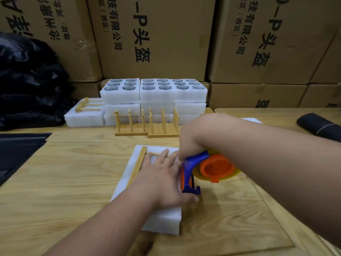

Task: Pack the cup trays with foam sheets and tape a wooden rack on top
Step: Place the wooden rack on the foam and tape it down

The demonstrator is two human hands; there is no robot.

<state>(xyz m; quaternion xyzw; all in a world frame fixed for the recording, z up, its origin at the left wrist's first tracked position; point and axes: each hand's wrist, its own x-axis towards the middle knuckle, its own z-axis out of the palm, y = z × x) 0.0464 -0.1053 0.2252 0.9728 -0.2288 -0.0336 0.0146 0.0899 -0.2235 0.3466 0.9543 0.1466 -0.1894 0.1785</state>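
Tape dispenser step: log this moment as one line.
step: taping | left hand: flat on wooden rack atop foam pack | right hand: grips blue tape dispenser at pack's right edge

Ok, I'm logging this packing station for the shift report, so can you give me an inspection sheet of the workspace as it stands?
Surface: wooden table, light grain.
Job's things: foam block in front, a wooden rack lying flat on top; tape dispenser, blue and orange, at the block's right edge.
Clutter: stacked foam cup trays with cups at the back; upright wooden racks before them; dark roll far right.
Grippers: left hand presses flat on the rack; right hand grips the dispenser.
Cables: nothing seen.
Surroundings: cardboard cartons behind; black bags left.
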